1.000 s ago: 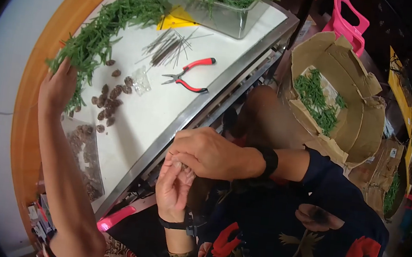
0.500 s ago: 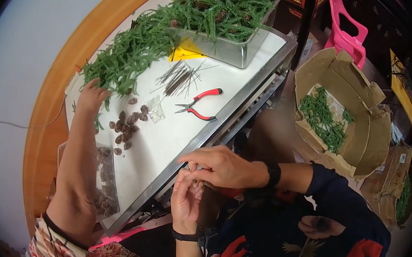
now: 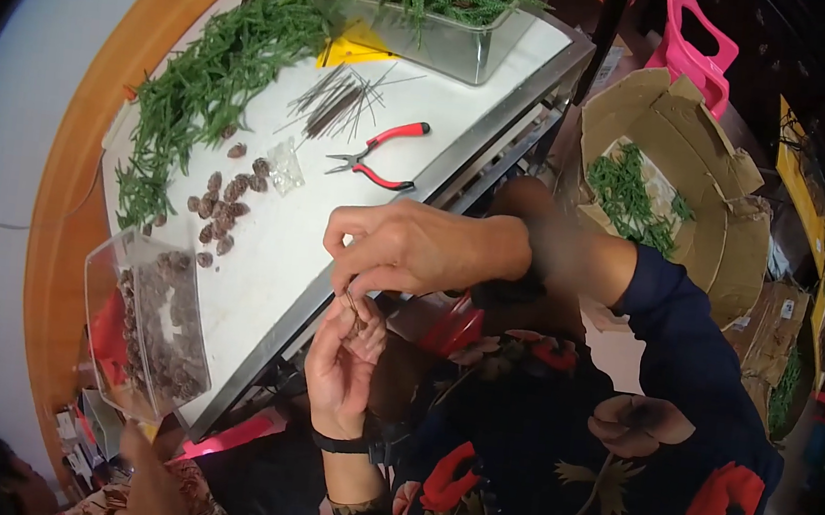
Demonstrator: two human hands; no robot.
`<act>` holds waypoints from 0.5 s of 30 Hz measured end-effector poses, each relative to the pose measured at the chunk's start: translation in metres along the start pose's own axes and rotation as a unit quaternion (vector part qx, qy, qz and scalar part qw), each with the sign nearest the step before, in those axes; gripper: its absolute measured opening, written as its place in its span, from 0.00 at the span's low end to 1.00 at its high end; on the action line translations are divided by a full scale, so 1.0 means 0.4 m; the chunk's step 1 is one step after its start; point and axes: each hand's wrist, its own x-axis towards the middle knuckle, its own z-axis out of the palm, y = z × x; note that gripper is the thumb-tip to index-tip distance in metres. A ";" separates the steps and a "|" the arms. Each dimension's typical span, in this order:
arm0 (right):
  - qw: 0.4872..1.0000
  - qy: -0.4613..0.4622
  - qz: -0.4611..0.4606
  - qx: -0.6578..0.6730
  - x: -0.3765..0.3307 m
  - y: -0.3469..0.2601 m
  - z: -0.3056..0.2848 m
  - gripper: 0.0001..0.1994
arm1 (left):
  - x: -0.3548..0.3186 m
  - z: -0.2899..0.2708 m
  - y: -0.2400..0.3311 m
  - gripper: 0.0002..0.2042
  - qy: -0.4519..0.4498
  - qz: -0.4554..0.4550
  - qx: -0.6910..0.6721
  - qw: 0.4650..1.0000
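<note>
Between left fingers (image 3: 330, 333) and right fingers (image 3: 375, 278), a small brown object (image 3: 357, 321).

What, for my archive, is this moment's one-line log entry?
left hand: holds small brown item; right hand: at same item; pliers: on table

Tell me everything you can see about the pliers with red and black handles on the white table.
The small grey metal pliers with red, black-tipped handles lie flat on the white tabletop, near its grey metal edge. The handles look rubber- or plastic-coated and are spread apart, toward the picture's right; the narrow, tapering jaws point left and look slightly parted. They lie right of a small clear plastic packet and below the loose thin dark wires. No hand touches them.
</note>
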 end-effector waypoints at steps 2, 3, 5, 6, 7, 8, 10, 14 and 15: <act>1.000 0.000 -0.008 0.021 0.007 0.006 0.001 0.08 | -0.001 -0.002 -0.001 0.08 0.004 -0.009 -0.033 0.999; 0.999 0.001 -0.013 0.031 0.010 0.006 0.000 0.07 | -0.002 -0.003 -0.001 0.09 0.005 -0.012 -0.049 0.999; 1.000 -0.006 0.000 0.018 0.012 -0.010 0.001 0.07 | -0.010 -0.010 -0.003 0.09 0.002 -0.009 -0.042 0.999; 1.000 -0.012 0.012 0.003 0.013 -0.018 -0.001 0.06 | -0.009 -0.015 -0.003 0.09 -0.004 -0.006 -0.032 0.999; 0.999 -0.017 0.024 -0.014 0.016 -0.024 -0.003 0.06 | -0.009 -0.018 -0.002 0.10 -0.011 -0.003 -0.023 1.000; 0.999 -0.016 0.020 -0.019 0.018 -0.024 -0.003 0.06 | -0.010 -0.020 0.001 0.10 -0.016 0.001 -0.021 1.000; 0.999 -0.032 -0.012 -0.028 0.020 -0.016 0.002 0.05 | -0.014 -0.023 0.004 0.09 -0.006 -0.005 -0.021 1.000; 0.999 -0.035 -0.035 -0.012 0.034 -0.018 0.015 0.05 | -0.028 -0.033 0.006 0.08 -0.003 -0.004 -0.030 1.000; 0.999 -0.033 -0.037 0.001 0.036 -0.018 0.018 0.05 | -0.029 -0.034 0.006 0.08 -0.002 -0.003 -0.035 0.999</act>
